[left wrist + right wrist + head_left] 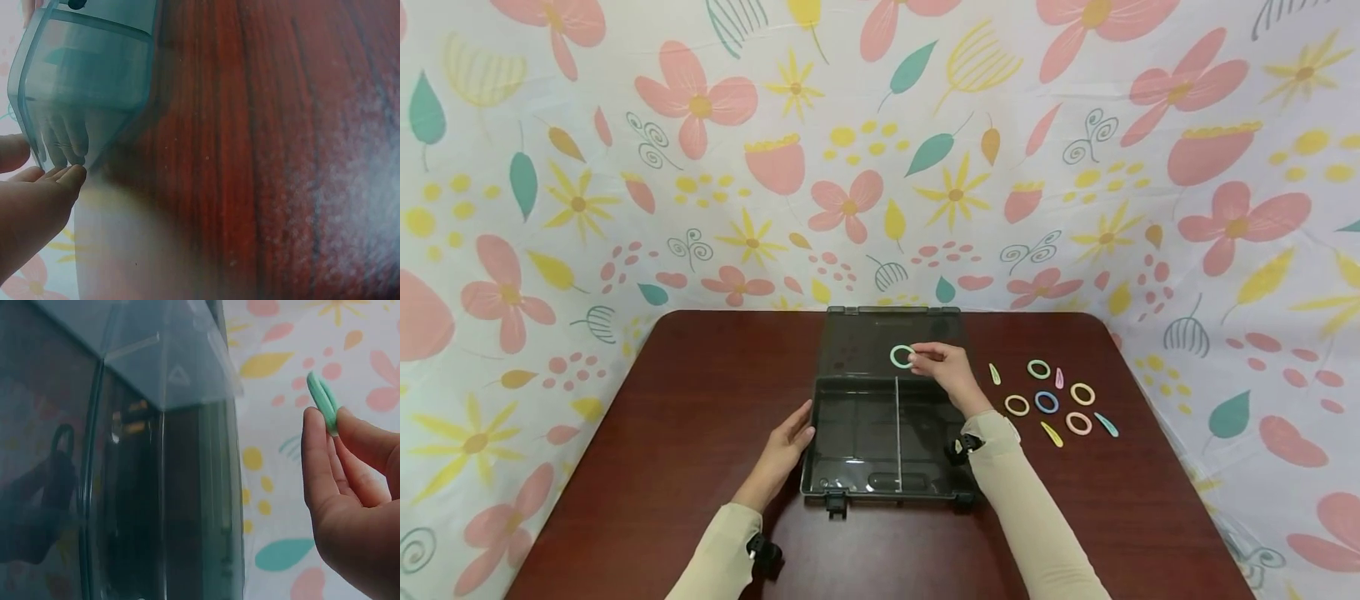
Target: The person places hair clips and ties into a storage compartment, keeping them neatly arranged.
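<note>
My R hand [951, 371] pinches green ring [323, 403] over box [853, 421]; L hand [781, 450], spread at its L edge, shd brace; pinch lightly.

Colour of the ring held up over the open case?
Held ring: mint green. Shows best in the right wrist view.

Six rings [892, 357]: two green, two yellowish, one blue, one pink. Four clips [1052, 433]: one pink, one blue, one yellow, one yellow-green. One box [853, 425], one lid [868, 333], one divider [898, 433], one left hand [781, 450], one right hand [953, 372], one table [625, 467].
</note>
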{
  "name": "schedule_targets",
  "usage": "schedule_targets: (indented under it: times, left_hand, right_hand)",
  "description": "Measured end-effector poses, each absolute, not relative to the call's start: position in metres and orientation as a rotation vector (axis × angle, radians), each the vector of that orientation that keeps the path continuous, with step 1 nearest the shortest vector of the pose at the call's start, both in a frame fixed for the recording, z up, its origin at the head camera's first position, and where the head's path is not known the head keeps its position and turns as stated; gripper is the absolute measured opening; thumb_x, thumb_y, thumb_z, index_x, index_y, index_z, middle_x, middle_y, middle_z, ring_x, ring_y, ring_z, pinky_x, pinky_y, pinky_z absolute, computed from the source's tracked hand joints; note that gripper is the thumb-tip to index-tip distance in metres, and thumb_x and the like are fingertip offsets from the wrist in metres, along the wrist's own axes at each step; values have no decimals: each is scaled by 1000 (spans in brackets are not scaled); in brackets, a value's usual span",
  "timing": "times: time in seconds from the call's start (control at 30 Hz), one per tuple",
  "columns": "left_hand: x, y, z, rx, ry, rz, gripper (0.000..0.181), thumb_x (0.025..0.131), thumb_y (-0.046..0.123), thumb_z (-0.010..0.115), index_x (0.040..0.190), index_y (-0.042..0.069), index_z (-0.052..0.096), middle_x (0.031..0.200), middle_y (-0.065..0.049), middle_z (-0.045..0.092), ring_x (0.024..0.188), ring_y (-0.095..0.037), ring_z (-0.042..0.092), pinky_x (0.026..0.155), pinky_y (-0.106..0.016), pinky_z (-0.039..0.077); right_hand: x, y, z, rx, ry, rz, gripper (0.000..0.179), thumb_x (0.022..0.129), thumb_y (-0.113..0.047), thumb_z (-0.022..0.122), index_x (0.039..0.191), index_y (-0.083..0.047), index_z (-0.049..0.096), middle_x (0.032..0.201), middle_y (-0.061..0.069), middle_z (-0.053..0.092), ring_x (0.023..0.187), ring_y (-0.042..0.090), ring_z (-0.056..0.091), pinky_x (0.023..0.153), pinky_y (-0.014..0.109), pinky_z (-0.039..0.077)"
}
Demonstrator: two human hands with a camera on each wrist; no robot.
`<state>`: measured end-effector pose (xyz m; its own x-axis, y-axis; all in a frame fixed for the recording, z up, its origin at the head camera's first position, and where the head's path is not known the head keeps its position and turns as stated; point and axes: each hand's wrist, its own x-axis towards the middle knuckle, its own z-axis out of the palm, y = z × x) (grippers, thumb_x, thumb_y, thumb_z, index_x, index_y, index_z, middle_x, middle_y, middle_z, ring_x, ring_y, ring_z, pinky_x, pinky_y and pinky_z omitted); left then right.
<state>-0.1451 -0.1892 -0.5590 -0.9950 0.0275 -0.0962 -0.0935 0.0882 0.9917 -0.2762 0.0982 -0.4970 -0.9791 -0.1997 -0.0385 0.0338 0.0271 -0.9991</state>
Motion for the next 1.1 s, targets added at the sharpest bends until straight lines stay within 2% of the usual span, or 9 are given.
schedule_targets:
  times: [0.23,0.4,0.63,0.8,1.1]
  left_hand:
    - [-144,-189,-558,-62,2239,2087,54,99,-1,48,150,3,30,152,-25,29,140,-38,27,110,-52,28]
    - [-144,-191,-559,-56,2247,2086,54,99,0,49,150,4,32,152,-24,29,140,-38,27,110,-51,29]
    - [-148,-190,-562,-46,2245,2102,54,98,-1,50,149,3,34,152,-22,31,139,-37,29,110,-49,30]
    - [-148,-189,-563,-28,2273,2093,53,98,-3,49,148,0,33,150,-25,32,137,-41,30,108,-49,33]
    - [-147,-190,-562,-45,2243,2115,54,98,-1,50,149,1,33,149,-25,33,138,-39,30,109,-51,31]
  right_hand:
    - [-271,68,-494,-192,2084,-1986,29,88,-2,69,115,8,65,104,19,68,86,23,70,89,49,52]
    - [-266,46,-490,-177,2009,-1984,29,87,2,68,114,11,64,104,23,67,80,19,70,88,47,53]
    - [-260,19,-489,-116,1977,-1953,26,85,5,68,110,11,66,99,23,67,77,20,70,83,43,56]
    - [-257,2,-493,-64,1992,-1937,23,84,6,69,107,11,67,97,22,68,74,20,70,78,40,57]
    - [-255,-19,-506,49,2012,-1900,21,85,4,69,106,7,69,103,22,67,80,23,71,75,34,58]
